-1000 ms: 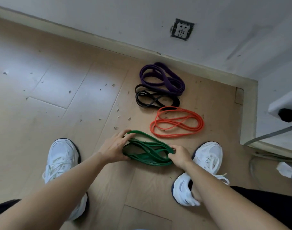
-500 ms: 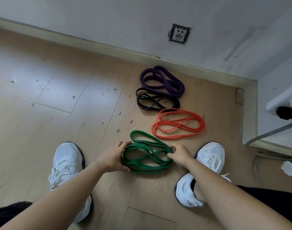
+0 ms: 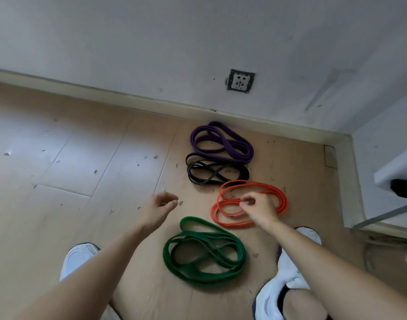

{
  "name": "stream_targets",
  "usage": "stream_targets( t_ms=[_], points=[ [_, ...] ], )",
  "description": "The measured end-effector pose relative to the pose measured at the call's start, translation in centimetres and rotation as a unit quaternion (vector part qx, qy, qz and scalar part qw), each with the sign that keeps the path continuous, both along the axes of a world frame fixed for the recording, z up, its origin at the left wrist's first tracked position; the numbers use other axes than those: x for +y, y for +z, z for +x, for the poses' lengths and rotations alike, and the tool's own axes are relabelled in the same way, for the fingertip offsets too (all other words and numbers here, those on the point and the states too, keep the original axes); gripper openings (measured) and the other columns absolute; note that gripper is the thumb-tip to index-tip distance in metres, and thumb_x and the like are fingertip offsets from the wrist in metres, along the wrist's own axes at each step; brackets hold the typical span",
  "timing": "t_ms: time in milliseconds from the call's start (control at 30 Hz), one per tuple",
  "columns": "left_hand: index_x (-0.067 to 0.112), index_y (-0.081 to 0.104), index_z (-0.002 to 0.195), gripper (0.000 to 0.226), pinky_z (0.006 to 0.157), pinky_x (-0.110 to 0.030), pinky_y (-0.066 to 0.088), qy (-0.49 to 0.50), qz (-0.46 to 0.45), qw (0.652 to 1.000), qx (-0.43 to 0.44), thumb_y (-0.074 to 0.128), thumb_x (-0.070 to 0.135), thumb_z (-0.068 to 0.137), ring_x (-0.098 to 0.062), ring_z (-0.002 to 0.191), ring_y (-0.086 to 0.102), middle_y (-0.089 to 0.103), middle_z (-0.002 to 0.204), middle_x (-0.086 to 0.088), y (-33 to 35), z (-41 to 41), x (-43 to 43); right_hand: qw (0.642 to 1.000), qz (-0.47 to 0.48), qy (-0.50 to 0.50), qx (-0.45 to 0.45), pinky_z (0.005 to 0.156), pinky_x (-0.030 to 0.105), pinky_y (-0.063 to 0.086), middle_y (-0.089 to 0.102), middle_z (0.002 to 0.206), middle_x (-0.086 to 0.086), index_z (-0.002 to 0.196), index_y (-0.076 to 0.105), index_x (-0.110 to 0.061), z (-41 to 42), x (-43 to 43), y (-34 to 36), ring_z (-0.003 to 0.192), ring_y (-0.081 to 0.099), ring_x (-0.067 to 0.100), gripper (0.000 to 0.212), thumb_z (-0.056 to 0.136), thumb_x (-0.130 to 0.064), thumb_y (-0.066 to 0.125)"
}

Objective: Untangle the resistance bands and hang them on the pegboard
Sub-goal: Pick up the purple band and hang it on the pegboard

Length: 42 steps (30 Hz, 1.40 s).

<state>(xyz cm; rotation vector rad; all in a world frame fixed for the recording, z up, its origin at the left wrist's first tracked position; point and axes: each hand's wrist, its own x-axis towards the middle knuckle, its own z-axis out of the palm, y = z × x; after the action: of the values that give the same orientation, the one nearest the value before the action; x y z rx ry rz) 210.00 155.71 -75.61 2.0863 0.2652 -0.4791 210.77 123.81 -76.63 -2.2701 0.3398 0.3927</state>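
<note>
Four coiled resistance bands lie on the wooden floor in a row towards the wall: green (image 3: 205, 255) nearest me, then orange (image 3: 223, 211), black (image 3: 217, 168) and purple (image 3: 221, 142). My left hand (image 3: 161, 206) hovers left of the orange band with loosely curled fingers and holds nothing. My right hand (image 3: 259, 207) is over the middle of the orange band, its curled fingertips at one strand. Motion blur hides whether they pinch it. No pegboard is in view.
My white shoes (image 3: 79, 257) (image 3: 281, 285) stand on either side of the green band. A skirting board and a wall with a socket (image 3: 240, 80) lie just behind the purple band. A white unit with a black plug (image 3: 403, 190) and cables stands at the right.
Both hands have let go of the green band, which now lies flat on the floor. The right hand moved up onto the orange band and the left hand lifted clear.
</note>
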Motion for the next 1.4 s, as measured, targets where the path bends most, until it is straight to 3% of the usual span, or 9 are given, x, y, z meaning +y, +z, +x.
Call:
stream_targets(
  t_ms=[267,433,533,633,733,867,1100,1200,1400],
  points=[
    [0.023,0.074,0.109,0.015,0.084,-0.022,0.05,-0.052,0.009,0.996,-0.073,0.065,0.022,0.097,-0.005,0.095,0.065,0.072,0.102,0.009,1.7,8.2,-4.8,0.994,0.018,-0.096,-0.05,0.078,0.036,0.055,0.068,0.08,-0.006,0.085,0.068,-0.026,10.0,-3.2,0.0,0.082,0.068,0.022,0.009,0.089,-0.021,0.074],
    [0.025,0.065,0.13,0.036,0.098,-0.031,0.046,-0.097,0.073,0.984,-0.129,0.066,0.026,0.095,-0.015,0.119,0.053,0.06,0.131,0.005,-0.9,11.1,-7.0,0.993,0.019,-0.112,0.022,0.09,0.049,0.058,0.071,0.1,0.004,0.102,0.068,-0.016,16.0,-4.6,-2.7,0.099,0.069,0.029,0.028,0.089,-0.04,0.074],
    [0.029,0.06,0.135,0.044,0.111,-0.039,0.04,-0.074,0.083,0.989,-0.101,0.068,0.027,0.092,-0.02,0.133,0.045,0.053,0.142,0.001,-3.4,10.8,-6.7,0.992,-0.009,-0.117,0.033,0.078,0.042,0.06,0.072,0.1,0.009,0.107,0.068,-0.008,18.4,-4.3,-3.6,0.088,0.07,0.027,0.042,0.087,-0.045,0.075],
    [0.036,0.06,0.13,0.043,0.107,-0.04,0.042,-0.048,0.056,0.993,-0.097,0.07,0.026,0.09,-0.018,0.125,0.045,0.052,0.132,0.007,-5.3,10.1,-6.3,0.985,0.014,-0.165,0.046,0.056,0.036,0.058,0.068,0.082,0.01,0.083,0.06,-0.012,19.7,-3.3,-3.9,0.067,0.068,0.024,0.028,0.086,-0.031,0.08],
    [0.039,0.059,0.129,0.042,0.105,-0.042,0.045,-0.042,0.04,0.993,-0.1,0.07,0.025,0.091,-0.015,0.123,0.044,0.051,0.128,0.011,-5.6,10.0,-6.0,0.969,0.078,-0.212,0.095,0.068,0.045,0.063,0.066,0.084,0.012,0.079,0.058,-0.012,20.2,-2.7,-4.2,0.071,0.067,0.024,0.02,0.087,-0.009,0.076],
    [0.039,0.061,0.13,0.044,0.103,-0.046,0.049,-0.049,0.011,0.995,-0.089,0.071,0.024,0.09,-0.014,0.124,0.048,0.053,0.128,0.012,-5.3,10.2,-5.3,0.955,0.166,-0.227,0.095,0.057,0.027,0.053,0.063,0.086,0.008,0.101,0.062,-0.01,21.0,-2.3,-3.3,0.07,0.059,0.014,0.007,0.095,-0.007,0.062],
    [0.028,0.06,0.138,0.047,0.11,-0.036,0.042,-0.079,-0.021,0.995,-0.058,0.069,0.018,0.093,-0.012,0.132,0.048,0.056,0.143,0.005,-2.2,10.3,-4.0,0.969,0.21,-0.132,0.008,0.065,0.029,0.061,0.069,0.093,0.012,0.1,0.061,-0.011,23.0,0.5,4.4,0.074,0.068,0.02,0.018,0.087,-0.007,0.074],
    [0.024,0.064,0.132,0.04,0.108,-0.036,0.046,-0.033,-0.02,0.994,-0.105,0.067,0.016,0.093,-0.012,0.126,0.055,0.062,0.136,0.005,1.3,10.7,-3.1,0.979,0.192,-0.04,-0.051,0.076,0.036,0.063,0.072,0.097,0.01,0.101,0.063,-0.012,23.8,2.6,8.4,0.081,0.072,0.022,0.028,0.082,-0.011,0.083],
    [0.022,0.066,0.128,0.037,0.103,-0.039,0.051,-0.014,-0.01,0.978,-0.207,0.07,0.018,0.092,-0.013,0.115,0.061,0.067,0.128,0.007,10.9,13.0,-0.9,0.969,0.095,0.13,-0.187,0.076,0.031,0.057,0.072,0.098,0.006,0.104,0.067,-0.016,24.0,6.2,17.1,0.081,0.064,0.017,0.033,0.076,-0.009,0.085]
  ],
)
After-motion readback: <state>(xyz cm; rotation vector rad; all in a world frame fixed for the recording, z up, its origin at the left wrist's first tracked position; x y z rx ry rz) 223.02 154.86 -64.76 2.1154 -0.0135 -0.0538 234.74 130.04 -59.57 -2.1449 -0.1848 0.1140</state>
